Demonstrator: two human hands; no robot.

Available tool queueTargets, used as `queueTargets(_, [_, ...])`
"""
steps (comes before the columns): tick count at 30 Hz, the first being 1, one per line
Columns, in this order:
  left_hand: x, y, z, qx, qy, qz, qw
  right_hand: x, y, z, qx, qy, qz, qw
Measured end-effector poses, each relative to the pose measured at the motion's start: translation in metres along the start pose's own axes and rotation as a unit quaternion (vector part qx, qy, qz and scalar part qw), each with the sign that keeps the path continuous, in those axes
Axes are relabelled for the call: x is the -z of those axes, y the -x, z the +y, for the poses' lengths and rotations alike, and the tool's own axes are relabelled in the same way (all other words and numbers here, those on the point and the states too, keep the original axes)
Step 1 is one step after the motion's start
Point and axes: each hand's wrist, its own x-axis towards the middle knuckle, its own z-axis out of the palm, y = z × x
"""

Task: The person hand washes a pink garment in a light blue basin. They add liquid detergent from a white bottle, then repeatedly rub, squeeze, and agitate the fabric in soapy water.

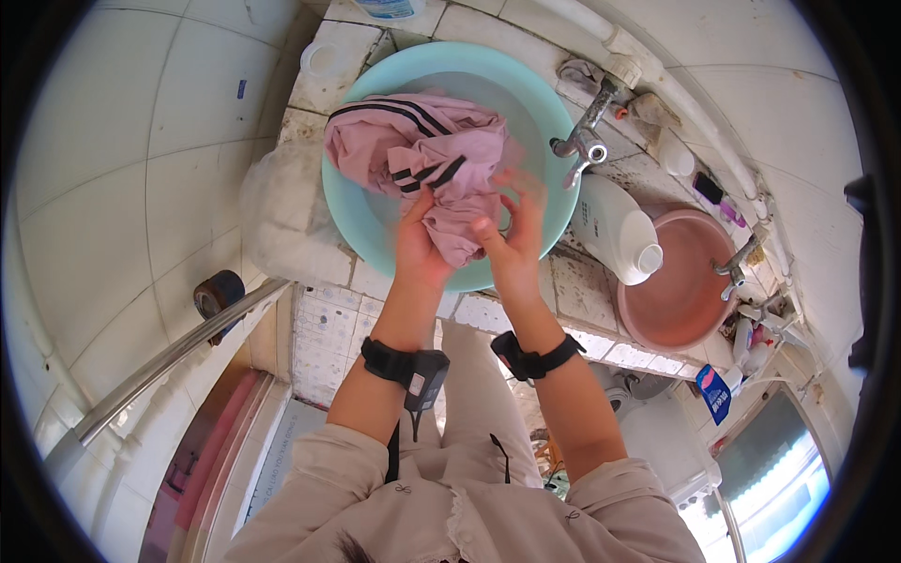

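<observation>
A pink garment with black stripes (pixel 450 148) lies bunched in a light turquoise plastic basin (pixel 338 232) that holds cloudy water. Its near end rises toward me over the basin's near side. My left hand (pixel 424 243) grips this end from the left, with the thumb on top of the cloth and the other fingers hidden. At the right edge of the cloth is my right hand (pixel 517 225), fingers spread and blurred. Its thumb tip overlaps the cloth; whether it touches is unclear.
A chrome tap (pixel 588 137) reaches over the basin's right rim. Close by, a white plastic jug (pixel 612 225) without a cap leans beside a reddish-pink basin (pixel 676 310). A clear plastic bag (pixel 281 211) lies to the left on the tiled counter (pixel 563 281).
</observation>
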Motion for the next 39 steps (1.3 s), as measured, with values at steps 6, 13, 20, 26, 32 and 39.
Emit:
queueTargets(6, [-0.021, 0.021, 0.006, 0.012, -0.051, 0.061, 0.997, -0.029, 0.002, -0.024, 0.080, 0.070, -0.099, 0.989])
queueTargets(13, [-0.003, 0.012, -0.034, 0.018, -0.132, 0.084, 0.987, -0.029, -0.038, 0.013, 0.027, 0.223, -0.037, 0.974])
queueTargets(20, [0.012, -0.001, 0.001, 0.186, 0.041, -0.220, 0.957, -0.042, 0.008, -0.019, 0.104, 0.178, 0.016, 0.978])
queueTargets(26, [-0.033, 0.001, -0.029, -0.023, -0.127, 0.155, 0.979, -0.034, -0.046, -0.007, 0.020, 0.239, 0.079, 0.968])
queueTargets(32, [-0.004, 0.008, -0.030, 0.054, -0.086, 0.024, 0.995, -0.030, -0.024, 0.017, -0.066, 0.302, 0.003, 0.951])
queueTargets(39, [0.034, -0.007, 0.000, 0.103, -0.097, -0.151, 0.978, -0.039, 0.016, -0.022, 0.059, 0.219, 0.008, 0.974])
